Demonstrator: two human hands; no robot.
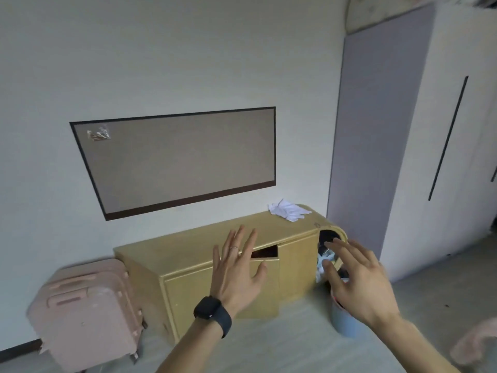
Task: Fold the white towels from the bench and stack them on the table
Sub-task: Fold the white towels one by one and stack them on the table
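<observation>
Before the bench (193,250) with a white towel (287,210), left hand (236,269) and right hand (360,281) spread, empty.

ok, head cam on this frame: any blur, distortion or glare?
Head view: the right hand smears with motion blur at the fingers, the left hand is sharper; the white towel on the bench is soft but readable; wide-angle bend tilts the wall board and wardrobe edges; light is flat, no glare.

Towels (287,210) on bench (215,254), right end
</observation>
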